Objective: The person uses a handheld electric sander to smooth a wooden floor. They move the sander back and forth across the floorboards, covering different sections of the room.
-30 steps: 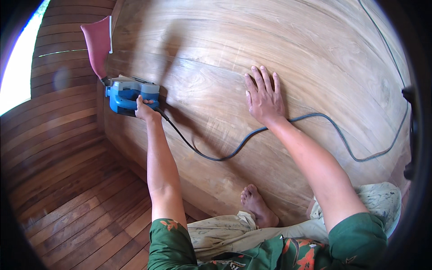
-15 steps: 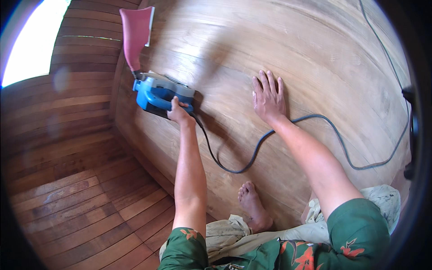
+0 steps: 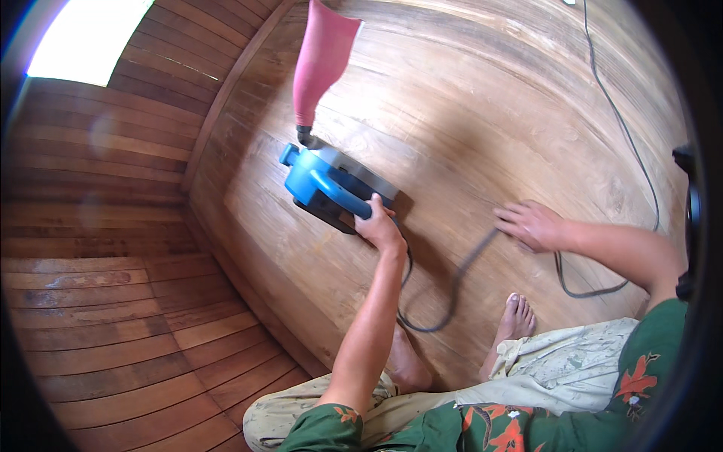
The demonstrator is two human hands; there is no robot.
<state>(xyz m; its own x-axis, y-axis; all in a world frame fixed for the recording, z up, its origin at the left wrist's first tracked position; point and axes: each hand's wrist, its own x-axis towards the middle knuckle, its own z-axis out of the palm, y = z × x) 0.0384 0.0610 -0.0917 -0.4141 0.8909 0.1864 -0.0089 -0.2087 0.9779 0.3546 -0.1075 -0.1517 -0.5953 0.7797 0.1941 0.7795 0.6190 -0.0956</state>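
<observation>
My left hand is closed on the rear handle of a blue and grey electric sander, resting on the pale wooden surface. A pink dust bag stands up from the sander's front. Its black cord loops down and to the right. My right hand, slightly blurred, is over the cord with its fingers apart and slightly bent; whether it touches the cord I cannot tell.
My bare feet and legs are at the lower middle. Dark reddish plank walling or flooring lies along the left, beyond a wooden border. A bright opening is at the upper left.
The sander and my left hand have moved rightward. My right hand has left its flat spot and moved right and down, and the cord has shifted. The view has also turned.
</observation>
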